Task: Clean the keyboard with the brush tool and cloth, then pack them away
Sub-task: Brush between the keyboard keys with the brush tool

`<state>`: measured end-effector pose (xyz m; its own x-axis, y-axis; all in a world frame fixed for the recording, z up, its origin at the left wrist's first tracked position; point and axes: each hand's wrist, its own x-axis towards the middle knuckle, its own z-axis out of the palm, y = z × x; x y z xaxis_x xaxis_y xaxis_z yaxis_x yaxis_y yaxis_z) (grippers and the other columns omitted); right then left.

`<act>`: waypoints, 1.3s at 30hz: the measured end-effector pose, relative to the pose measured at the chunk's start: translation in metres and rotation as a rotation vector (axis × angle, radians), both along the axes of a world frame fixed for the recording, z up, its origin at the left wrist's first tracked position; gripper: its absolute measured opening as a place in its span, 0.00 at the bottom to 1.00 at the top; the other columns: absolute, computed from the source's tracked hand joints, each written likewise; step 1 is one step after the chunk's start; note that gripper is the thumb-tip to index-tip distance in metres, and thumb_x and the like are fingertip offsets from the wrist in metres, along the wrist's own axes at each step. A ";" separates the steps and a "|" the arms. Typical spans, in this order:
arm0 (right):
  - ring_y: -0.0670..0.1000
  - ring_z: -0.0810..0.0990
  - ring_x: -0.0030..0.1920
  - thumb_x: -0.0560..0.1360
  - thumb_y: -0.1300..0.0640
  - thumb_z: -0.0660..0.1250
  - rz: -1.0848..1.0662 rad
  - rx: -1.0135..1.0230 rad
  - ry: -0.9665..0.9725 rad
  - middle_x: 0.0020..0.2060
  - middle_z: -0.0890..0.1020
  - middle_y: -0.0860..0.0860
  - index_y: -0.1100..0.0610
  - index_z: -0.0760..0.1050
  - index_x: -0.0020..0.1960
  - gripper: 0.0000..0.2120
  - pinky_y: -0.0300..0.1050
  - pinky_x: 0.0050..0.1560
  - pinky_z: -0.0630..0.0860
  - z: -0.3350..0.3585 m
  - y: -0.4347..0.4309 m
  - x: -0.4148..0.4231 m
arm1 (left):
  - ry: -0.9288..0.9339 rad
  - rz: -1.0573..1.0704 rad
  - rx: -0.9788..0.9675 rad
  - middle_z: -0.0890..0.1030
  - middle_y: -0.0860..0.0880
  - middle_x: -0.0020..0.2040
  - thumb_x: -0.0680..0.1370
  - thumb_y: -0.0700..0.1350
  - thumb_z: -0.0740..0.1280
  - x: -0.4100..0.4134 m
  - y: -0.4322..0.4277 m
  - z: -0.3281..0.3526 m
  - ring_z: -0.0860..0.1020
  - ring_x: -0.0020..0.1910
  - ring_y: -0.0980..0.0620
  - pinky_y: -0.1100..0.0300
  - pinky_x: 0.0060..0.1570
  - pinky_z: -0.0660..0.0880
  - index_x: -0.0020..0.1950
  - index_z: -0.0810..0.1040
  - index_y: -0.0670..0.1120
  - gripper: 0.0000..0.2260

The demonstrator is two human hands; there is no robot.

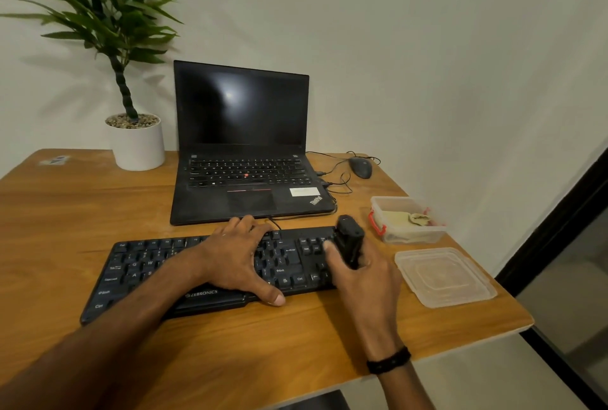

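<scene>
A black keyboard [138, 271] lies across the front of the wooden desk [82, 205]. My left hand [240, 258] spans its middle, fingers over the far edge and thumb at the near edge. My right hand [362, 274] grips a black brush tool [350, 238] held upright over the keyboard's right end. A yellowish cloth [401, 218] lies inside a clear plastic box [424, 236] with red clips, to the right of the keyboard.
The box's clear lid [444, 278] lies near the desk's right edge. An open black laptop [243, 146] stands behind the keyboard, with a wired mouse [361, 167] to its right. A potted plant [138, 143] stands at the back left.
</scene>
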<state>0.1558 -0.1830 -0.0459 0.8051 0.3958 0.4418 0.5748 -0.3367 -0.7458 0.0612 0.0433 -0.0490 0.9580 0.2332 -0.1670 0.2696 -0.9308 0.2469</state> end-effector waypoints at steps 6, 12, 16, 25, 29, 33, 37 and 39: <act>0.32 0.80 0.45 0.74 0.46 0.72 0.030 0.081 0.036 0.39 0.83 0.39 0.46 0.79 0.51 0.07 0.27 0.37 0.75 -0.006 0.003 -0.006 | 0.010 0.011 -0.004 0.61 0.53 0.70 0.55 0.83 0.69 -0.002 0.000 -0.001 0.60 0.69 0.51 0.49 0.74 0.63 0.83 0.48 0.56 0.64; 0.35 0.81 0.42 0.73 0.46 0.73 0.149 0.025 0.090 0.39 0.82 0.39 0.38 0.75 0.47 0.07 0.31 0.38 0.78 -0.003 0.005 -0.010 | 0.014 0.018 -0.014 0.60 0.53 0.69 0.57 0.80 0.71 -0.004 -0.002 0.002 0.60 0.69 0.50 0.49 0.75 0.62 0.83 0.48 0.56 0.62; 0.35 0.81 0.41 0.73 0.44 0.72 0.054 0.033 0.089 0.40 0.82 0.39 0.42 0.77 0.53 0.10 0.32 0.38 0.78 -0.003 0.002 0.007 | 0.017 0.029 -0.007 0.59 0.50 0.73 0.56 0.81 0.70 -0.004 -0.003 0.002 0.58 0.74 0.47 0.46 0.77 0.60 0.83 0.47 0.56 0.64; 0.37 0.82 0.48 0.72 0.47 0.74 0.298 -0.036 0.174 0.45 0.85 0.42 0.42 0.79 0.54 0.11 0.37 0.44 0.81 0.004 -0.003 0.013 | -0.003 0.026 -0.003 0.60 0.53 0.70 0.58 0.80 0.72 -0.004 -0.005 0.004 0.60 0.71 0.50 0.49 0.75 0.61 0.82 0.49 0.55 0.62; 0.41 0.84 0.48 0.71 0.49 0.74 0.403 0.046 0.261 0.45 0.85 0.43 0.46 0.79 0.53 0.12 0.38 0.44 0.81 0.013 -0.004 0.015 | -0.010 0.021 -0.013 0.59 0.55 0.65 0.57 0.80 0.72 -0.004 -0.005 0.003 0.60 0.69 0.51 0.49 0.75 0.62 0.82 0.50 0.55 0.62; 0.40 0.83 0.50 0.71 0.46 0.75 0.409 -0.123 0.199 0.47 0.84 0.42 0.42 0.77 0.55 0.14 0.36 0.44 0.80 0.012 0.003 0.016 | -0.016 0.021 -0.017 0.60 0.54 0.69 0.59 0.79 0.72 -0.003 -0.004 0.005 0.60 0.70 0.51 0.50 0.75 0.60 0.82 0.49 0.55 0.61; 0.41 0.84 0.47 0.72 0.55 0.75 0.546 -0.031 0.366 0.46 0.86 0.43 0.50 0.80 0.57 0.14 0.34 0.41 0.80 0.015 -0.003 0.017 | -0.002 0.020 -0.024 0.60 0.53 0.71 0.59 0.78 0.73 -0.002 -0.007 0.003 0.59 0.71 0.50 0.49 0.75 0.59 0.82 0.49 0.55 0.61; 0.42 0.84 0.47 0.72 0.51 0.75 0.478 -0.072 0.249 0.46 0.86 0.44 0.49 0.80 0.57 0.14 0.37 0.42 0.80 0.011 -0.002 0.016 | -0.003 0.022 -0.024 0.60 0.53 0.71 0.58 0.79 0.72 -0.002 -0.007 0.005 0.59 0.71 0.50 0.49 0.75 0.59 0.83 0.49 0.55 0.62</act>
<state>0.1716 -0.1846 -0.0352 0.6045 0.7659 0.2193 0.4855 -0.1358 -0.8636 0.0588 0.0366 -0.0442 0.9531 0.2503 -0.1702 0.2893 -0.9185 0.2694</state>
